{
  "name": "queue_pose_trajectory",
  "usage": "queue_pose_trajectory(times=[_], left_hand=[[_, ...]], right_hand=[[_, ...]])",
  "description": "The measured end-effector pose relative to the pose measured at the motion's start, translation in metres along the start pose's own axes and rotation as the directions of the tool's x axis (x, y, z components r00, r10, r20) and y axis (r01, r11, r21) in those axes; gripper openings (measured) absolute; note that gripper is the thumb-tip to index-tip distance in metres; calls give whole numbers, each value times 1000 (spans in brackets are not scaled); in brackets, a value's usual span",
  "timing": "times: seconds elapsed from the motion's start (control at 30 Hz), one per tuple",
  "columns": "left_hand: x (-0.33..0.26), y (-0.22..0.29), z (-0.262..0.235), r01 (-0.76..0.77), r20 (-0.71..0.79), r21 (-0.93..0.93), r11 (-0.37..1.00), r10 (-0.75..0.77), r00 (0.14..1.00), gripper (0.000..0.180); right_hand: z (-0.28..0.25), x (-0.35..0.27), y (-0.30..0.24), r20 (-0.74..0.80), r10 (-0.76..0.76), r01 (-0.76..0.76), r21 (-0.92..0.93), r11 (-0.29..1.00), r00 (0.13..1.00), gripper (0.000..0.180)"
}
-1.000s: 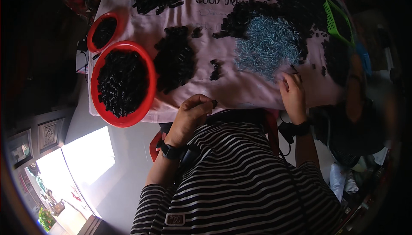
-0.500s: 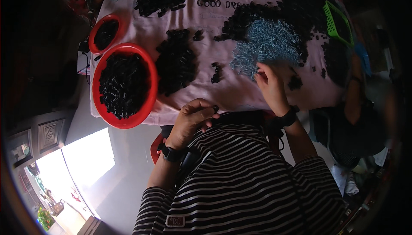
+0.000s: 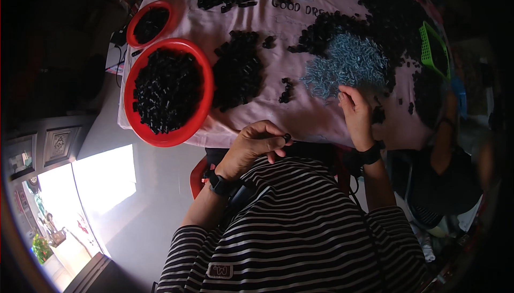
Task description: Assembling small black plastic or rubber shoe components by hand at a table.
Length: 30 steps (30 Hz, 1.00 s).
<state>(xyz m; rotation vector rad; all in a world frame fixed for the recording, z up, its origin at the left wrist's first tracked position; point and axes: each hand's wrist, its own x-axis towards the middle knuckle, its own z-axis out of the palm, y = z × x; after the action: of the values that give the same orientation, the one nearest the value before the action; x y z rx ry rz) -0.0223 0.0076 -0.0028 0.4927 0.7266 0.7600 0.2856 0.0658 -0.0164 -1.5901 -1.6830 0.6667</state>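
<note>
Small black part (image 3: 287, 137): I see it pinched at the fingertips of my left hand (image 3: 256, 145), held just off the near edge of the pink cloth (image 3: 300, 116).
Left hand: fingers curled shut on the part.
Right hand (image 3: 356, 112): fingers bent, tips at the near edge of the silver screw pile (image 3: 348, 62); I cannot tell whether it grips anything.
Black parts pile (image 3: 238, 70): on the cloth, between the screws and the large red bowl (image 3: 206, 87).
Large red bowl: filled with black parts, at the cloth's left edge; small red bowl (image 3: 136, 22) just beyond it.
Green basket (image 3: 432, 49): far right.
</note>
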Motion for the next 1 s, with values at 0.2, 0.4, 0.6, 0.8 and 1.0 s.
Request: queue_pose_trajectory(times=[0.2, 0.4, 0.6, 0.8, 1.0], left_hand=[[1, -3, 0, -63, 39, 13, 998, 62, 997, 16], [-1, 6, 5, 95, -75, 101, 990, -88, 993, 32], [0, 1, 3, 105, -76, 99, 990, -97, 992, 31], [-2, 2, 3, 91, -43, 115, 989, -87, 995, 32], [-2, 2, 3, 71, -29, 85, 994, -69, 997, 31]], right_hand=[[4, -6, -18, 126, -137, 164, -233, 958, 982, 15], [7, -6, -16, 222, -193, 260, -329, 908, 956, 15], [8, 3, -22, 151, -235, 265, -218, 939, 960, 19], [14, 12, -16, 130, -372, 392, -383, 836, 919, 26], [15, 13, -12, 161, -259, 281, -134, 950, 952, 25]])
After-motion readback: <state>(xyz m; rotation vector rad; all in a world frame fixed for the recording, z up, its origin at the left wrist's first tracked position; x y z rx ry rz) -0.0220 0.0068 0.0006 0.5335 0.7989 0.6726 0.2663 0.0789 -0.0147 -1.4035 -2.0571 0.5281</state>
